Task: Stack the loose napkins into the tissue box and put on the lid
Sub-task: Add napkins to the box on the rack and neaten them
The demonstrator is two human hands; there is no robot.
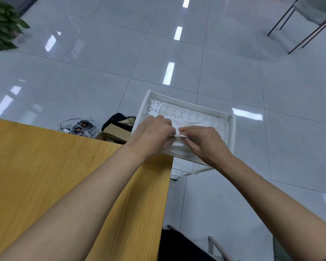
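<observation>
**2 hands squaring a napkin over the tissue box**

The left hand [152, 134] and right hand [205, 142] meet over a clear tissue box [184, 156]. The box stands in the top tray of a white trolley [188, 103], just off the 3 o'clock edge of the wooden counter [45, 166]. Each grip is closed to a pinch on 1 folded white napkin [178, 135], the left at its 9 o'clock end and the right at its 3 o'clock end. Holding both ends probably keeps the sheet flat and aligned with the box walls. More white napkins [190, 122] lie inside the box toward 12 o'clock. No lid can be made out, so stacking appears to be the step in hand, with closing not yet done.
</observation>
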